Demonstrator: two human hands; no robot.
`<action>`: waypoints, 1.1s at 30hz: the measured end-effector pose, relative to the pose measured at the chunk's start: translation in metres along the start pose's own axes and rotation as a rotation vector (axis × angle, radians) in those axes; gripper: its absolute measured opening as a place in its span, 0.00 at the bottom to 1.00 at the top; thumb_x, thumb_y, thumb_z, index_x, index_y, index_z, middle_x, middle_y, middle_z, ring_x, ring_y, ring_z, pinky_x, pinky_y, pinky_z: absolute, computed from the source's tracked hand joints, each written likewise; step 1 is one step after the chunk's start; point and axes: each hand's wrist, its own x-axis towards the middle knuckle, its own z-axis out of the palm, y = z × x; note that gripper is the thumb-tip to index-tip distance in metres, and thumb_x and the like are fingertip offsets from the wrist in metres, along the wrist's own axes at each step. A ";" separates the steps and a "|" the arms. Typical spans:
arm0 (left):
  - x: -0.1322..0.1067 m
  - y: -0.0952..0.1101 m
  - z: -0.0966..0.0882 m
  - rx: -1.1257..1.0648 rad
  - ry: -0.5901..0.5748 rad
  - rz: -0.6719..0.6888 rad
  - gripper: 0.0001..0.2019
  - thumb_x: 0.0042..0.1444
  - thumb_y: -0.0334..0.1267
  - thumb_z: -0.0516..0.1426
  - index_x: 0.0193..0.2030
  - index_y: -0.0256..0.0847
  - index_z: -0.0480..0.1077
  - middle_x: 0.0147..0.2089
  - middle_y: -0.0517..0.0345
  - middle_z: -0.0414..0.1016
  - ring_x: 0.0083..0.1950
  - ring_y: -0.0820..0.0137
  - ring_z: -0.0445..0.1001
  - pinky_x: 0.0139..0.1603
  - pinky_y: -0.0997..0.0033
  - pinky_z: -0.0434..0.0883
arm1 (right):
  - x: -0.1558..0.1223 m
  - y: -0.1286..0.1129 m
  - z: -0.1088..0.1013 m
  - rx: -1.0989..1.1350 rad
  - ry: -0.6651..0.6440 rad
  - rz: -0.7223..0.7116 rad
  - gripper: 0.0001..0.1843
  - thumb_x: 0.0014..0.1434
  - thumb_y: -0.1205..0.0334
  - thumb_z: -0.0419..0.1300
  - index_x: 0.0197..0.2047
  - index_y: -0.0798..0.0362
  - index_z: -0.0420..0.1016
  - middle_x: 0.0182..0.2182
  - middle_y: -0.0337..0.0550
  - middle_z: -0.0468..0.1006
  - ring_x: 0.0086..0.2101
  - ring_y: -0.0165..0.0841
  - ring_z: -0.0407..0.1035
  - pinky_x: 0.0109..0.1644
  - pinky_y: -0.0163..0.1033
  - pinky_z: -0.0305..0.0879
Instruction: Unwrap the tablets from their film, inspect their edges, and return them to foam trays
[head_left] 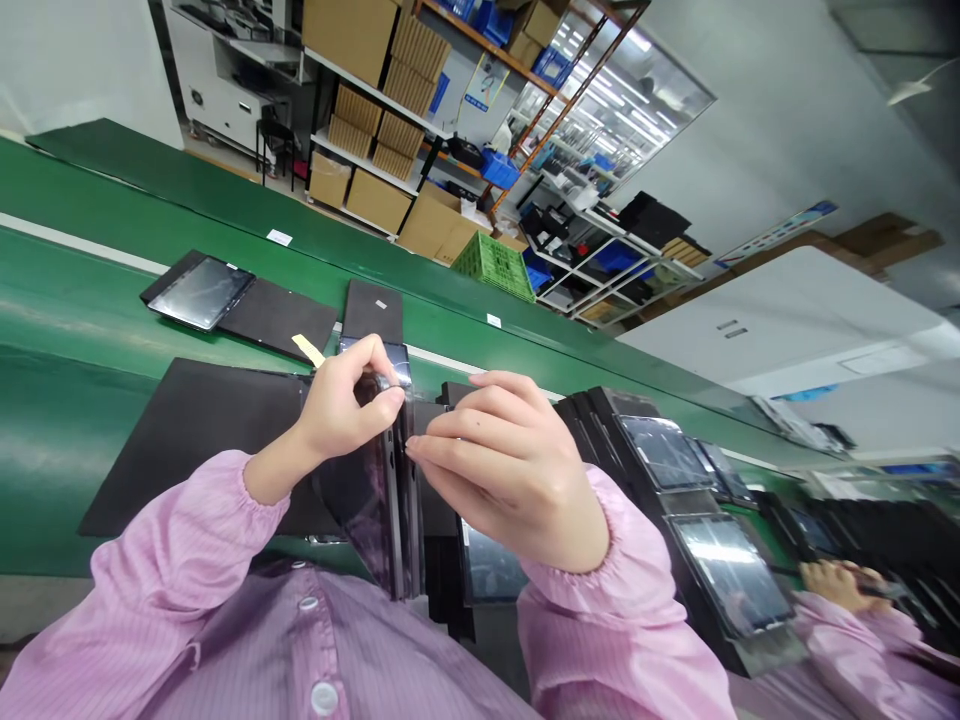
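A dark, glossy tablet [367, 500] stands on edge close to my body, its thin side with ports facing up toward me. My left hand [349, 400] is closed at its top corner, thumb and forefinger pinched there. My right hand [510, 460] comes in from the other side, fingers bent and drawn together, the fingertips at the tablet's edge; what they pinch, if anything, is hidden. Under and beside the tablet lies a black mat [202, 440]. A yellow strip [308, 350] sticks out behind my left wrist.
Another tablet [201, 290] rests on a black pad on the green bench [67, 300]. On the right, several tablets [731, 570] lie on black foam pieces. A co-worker's hands [840, 585] are at the far right. Shelves with cartons [382, 200] and a green crate [495, 265] stand beyond.
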 end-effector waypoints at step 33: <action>0.002 -0.010 -0.009 -0.104 0.109 0.035 0.08 0.51 0.41 0.57 0.29 0.44 0.60 0.23 0.63 0.69 0.22 0.73 0.65 0.25 0.71 0.63 | -0.023 -0.010 0.030 0.347 0.052 0.280 0.28 0.64 0.60 0.55 0.66 0.54 0.63 0.46 0.52 0.80 0.40 0.36 0.76 0.40 0.40 0.75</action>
